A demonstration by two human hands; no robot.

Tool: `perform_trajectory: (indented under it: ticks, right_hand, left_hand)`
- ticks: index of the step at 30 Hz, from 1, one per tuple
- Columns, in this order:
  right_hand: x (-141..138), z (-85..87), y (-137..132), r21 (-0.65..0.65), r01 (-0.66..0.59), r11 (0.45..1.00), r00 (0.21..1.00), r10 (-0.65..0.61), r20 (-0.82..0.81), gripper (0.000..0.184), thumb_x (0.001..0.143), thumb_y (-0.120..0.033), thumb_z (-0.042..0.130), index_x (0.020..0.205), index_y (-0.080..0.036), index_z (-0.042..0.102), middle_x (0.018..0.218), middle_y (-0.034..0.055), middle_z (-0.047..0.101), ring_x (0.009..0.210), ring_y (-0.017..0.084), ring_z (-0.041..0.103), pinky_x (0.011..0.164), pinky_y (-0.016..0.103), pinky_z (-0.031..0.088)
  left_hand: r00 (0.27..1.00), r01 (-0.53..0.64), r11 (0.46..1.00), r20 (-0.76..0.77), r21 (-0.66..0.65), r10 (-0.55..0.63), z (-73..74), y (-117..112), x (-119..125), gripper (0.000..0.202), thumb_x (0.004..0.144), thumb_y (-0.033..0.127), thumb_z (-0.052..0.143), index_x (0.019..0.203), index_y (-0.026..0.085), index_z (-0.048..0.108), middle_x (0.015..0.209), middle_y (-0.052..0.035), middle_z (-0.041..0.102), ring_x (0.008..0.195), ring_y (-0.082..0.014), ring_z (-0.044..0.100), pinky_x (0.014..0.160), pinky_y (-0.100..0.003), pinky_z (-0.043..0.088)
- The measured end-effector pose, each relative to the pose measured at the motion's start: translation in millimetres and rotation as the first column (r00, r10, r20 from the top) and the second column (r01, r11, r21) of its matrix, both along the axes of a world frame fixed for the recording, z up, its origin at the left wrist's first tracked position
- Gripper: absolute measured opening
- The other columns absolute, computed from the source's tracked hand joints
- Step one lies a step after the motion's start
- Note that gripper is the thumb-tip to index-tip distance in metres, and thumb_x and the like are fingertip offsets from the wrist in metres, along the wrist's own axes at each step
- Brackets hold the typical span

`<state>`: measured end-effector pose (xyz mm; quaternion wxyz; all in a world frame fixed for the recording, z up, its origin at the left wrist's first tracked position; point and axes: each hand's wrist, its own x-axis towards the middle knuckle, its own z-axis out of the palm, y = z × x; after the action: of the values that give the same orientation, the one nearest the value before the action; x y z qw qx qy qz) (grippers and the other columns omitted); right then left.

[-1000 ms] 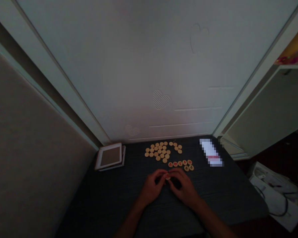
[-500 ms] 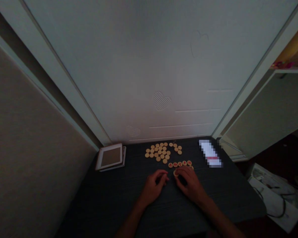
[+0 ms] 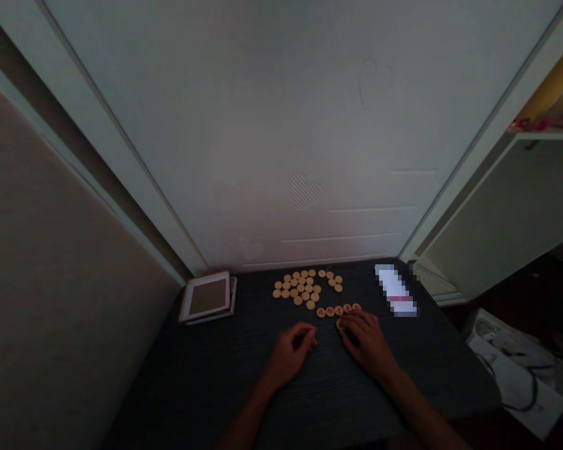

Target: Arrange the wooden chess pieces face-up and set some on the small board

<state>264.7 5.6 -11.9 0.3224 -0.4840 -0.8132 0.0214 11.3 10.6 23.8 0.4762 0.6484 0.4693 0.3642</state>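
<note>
Several round wooden game discs [image 3: 304, 286] lie face down in a cluster at the back of the dark table [image 3: 206, 381]. A short row of discs with red characters [image 3: 338, 310] lies in front of them. My right hand [image 3: 366, 342] rests with its fingers curled over one disc [image 3: 340, 324] just below that row, its fingertips touching it. Left of it, my left hand [image 3: 291, 352] lies on the table with fingers curled in loosely and nothing visible in them.
A flat square box with a white rim [image 3: 207, 297] sits at the table's back left. A blurred white packet [image 3: 395, 290] lies at the back right. A white panel wall stands behind; a bag with cables [image 3: 511, 356] lies on the floor to the right.
Both hands were together around one disc. My right hand has carried it right and forward to the red-character row, while my left hand stayed where it was.
</note>
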Motion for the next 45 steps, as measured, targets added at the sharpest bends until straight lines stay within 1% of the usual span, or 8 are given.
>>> perform_trajectory:
  ticks: [10, 15, 19, 25, 29, 36, 41, 45]
  right_hand:
    - [0, -5.3, -1, 0.048, 0.09, 0.995, 0.995, -0.092, 0.045, 0.027, 0.093, -0.021, 0.065, 0.118, -0.029, 0.069, 0.129, 0.0083, 0.068, 0.127, 0.034, 0.057, 0.099, 0.054, 0.049]
    - [0, -3.8, -1, 0.048, 0.094, 0.994, 0.995, -0.095, 0.037, 0.028, 0.093, -0.02, 0.064, 0.119, -0.029, 0.069, 0.126, 0.0086, 0.069, 0.125, 0.034, 0.058, 0.099, 0.053, 0.049]
    - [-1, -2.5, -2, 0.07, 0.083, 0.994, 0.996, -0.085, 0.032, 0.028, 0.094, -0.02, 0.063, 0.12, -0.027, 0.068, 0.124, 0.0094, 0.069, 0.124, 0.033, 0.058, 0.098, 0.052, 0.049]
    - [-4, 0.5, -5, 0.132, 0.025, 0.991, 1.0, -0.026, 0.005, 0.028, 0.095, -0.019, 0.062, 0.122, -0.023, 0.066, 0.119, 0.0105, 0.07, 0.116, 0.03, 0.062, 0.096, 0.049, 0.051]
    - [-5, 2.1, -7, 0.144, -0.004, 0.99, 1.0, 0.006, -0.015, 0.021, 0.094, -0.017, 0.062, 0.113, -0.023, 0.068, 0.114, 0.0102, 0.071, 0.114, 0.03, 0.063, 0.096, 0.049, 0.052]
    - [-6, 4.6, -7, 0.14, -0.017, 0.99, 0.998, 0.026, -0.063, 0.022, 0.092, -0.015, 0.064, 0.113, -0.023, 0.068, 0.112, 0.0101, 0.072, 0.112, 0.029, 0.064, 0.095, 0.05, 0.054]
    - [-7, 5.3, -8, 0.131, -0.025, 0.991, 0.995, 0.037, -0.094, 0.023, 0.091, -0.013, 0.065, 0.111, -0.023, 0.068, 0.112, 0.0097, 0.072, 0.111, 0.029, 0.064, 0.095, 0.051, 0.054]
    - [-9, 7.9, -9, 0.116, -0.054, 0.992, 0.99, 0.068, -0.121, 0.022, 0.09, -0.011, 0.065, 0.108, -0.024, 0.068, 0.112, 0.009, 0.072, 0.11, 0.029, 0.065, 0.096, 0.051, 0.053]
  left_hand:
    - [0.998, 0.0, 0.999, -0.059, 0.037, 0.002, 0.5, 0, 1, 0.028, 0.098, 0.045, 0.058, 0.097, 0.02, 0.073, 0.079, -0.0036, 0.078, 0.072, -0.0196, 0.073, 0.071, -0.03, 0.057]
    - [0.987, 0.001, 0.983, -0.16, 0.181, 0.028, -3.3, 0, 2, 0.028, 0.103, 0.038, 0.051, 0.096, 0.021, 0.072, 0.082, -0.0029, 0.078, 0.074, -0.0183, 0.074, 0.072, -0.028, 0.058]
    - [0.972, -0.023, 0.964, -0.22, 0.265, 0.084, -3.2, 4, -3, 0.022, 0.102, 0.034, 0.053, 0.1, 0.023, 0.072, 0.094, -0.0033, 0.078, 0.085, -0.0192, 0.074, 0.079, -0.03, 0.058]
    - [0.91, -0.051, 0.901, -0.351, 0.43, 0.219, -0.8, 48, -37, 0.024, 0.101, 0.025, 0.05, 0.115, 0.022, 0.069, 0.122, -0.0079, 0.071, 0.119, -0.0258, 0.062, 0.108, -0.047, 0.047]
    - [0.856, 0.005, 0.875, -0.454, 0.485, 0.247, -4.9, 85, -56, 0.035, 0.1, 0.02, 0.046, 0.128, 0.02, 0.066, 0.138, -0.0093, 0.066, 0.133, -0.0278, 0.053, 0.116, -0.05, 0.039]
    - [0.753, 0.026, 0.863, -0.577, 0.504, 0.315, -14.5, 109, -78, 0.037, 0.095, 0.018, 0.047, 0.125, 0.016, 0.068, 0.137, -0.0138, 0.067, 0.128, -0.0318, 0.058, 0.112, -0.055, 0.042]
    - [0.72, 0.0, 0.863, -0.599, 0.504, 0.35, -13.1, 101, -94, 0.03, 0.095, 0.019, 0.048, 0.114, 0.017, 0.071, 0.122, -0.0152, 0.072, 0.115, -0.0335, 0.064, 0.103, -0.054, 0.047]
    - [0.738, -0.027, 0.874, -0.58, 0.485, 0.345, -7.1, 84, -97, 0.026, 0.097, 0.025, 0.049, 0.109, 0.019, 0.071, 0.112, -0.0137, 0.072, 0.107, -0.033, 0.066, 0.099, -0.052, 0.05]
